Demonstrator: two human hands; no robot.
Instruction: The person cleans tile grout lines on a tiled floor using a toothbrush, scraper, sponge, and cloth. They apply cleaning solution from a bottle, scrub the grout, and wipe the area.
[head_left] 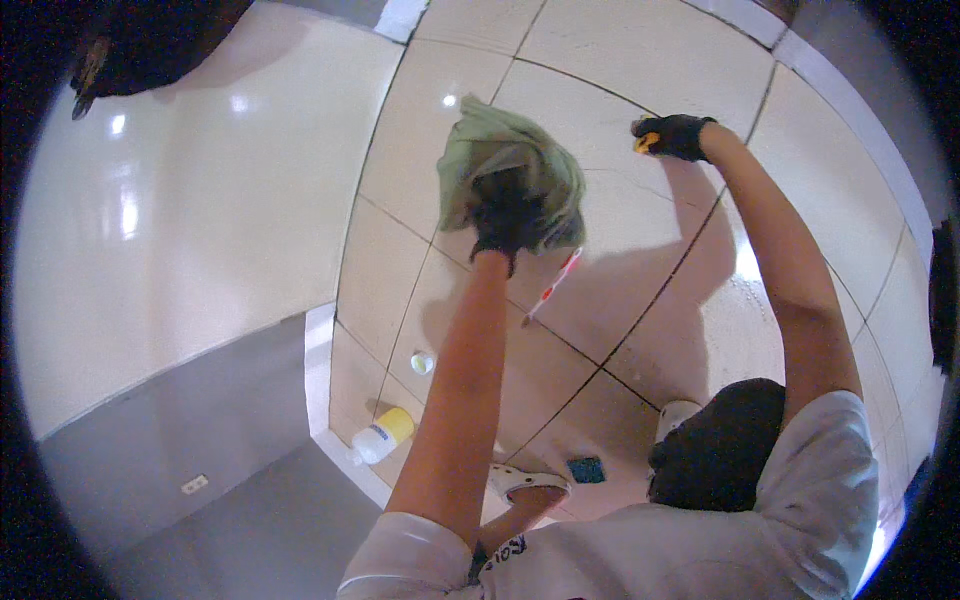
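My left hand [507,208], in a black glove, is closed on a bunched green cloth [562,175] over the tiled floor [620,320]. The cloth drapes over and around the fingers, hiding most of them. Farther right, my right hand [682,138], also in a black glove, is curled round a small yellow thing [648,142] low at the floor; its kind is not clear. A red and white toothbrush [553,287] lies on the tiles just below the cloth.
By the left wall base lies a yellow and clear bottle [385,434], with a small round container [421,362] nearby. A dark green scouring pad [587,470] is beside my white clog [530,485]. A glossy pale surface [200,200] borders the floor at left.
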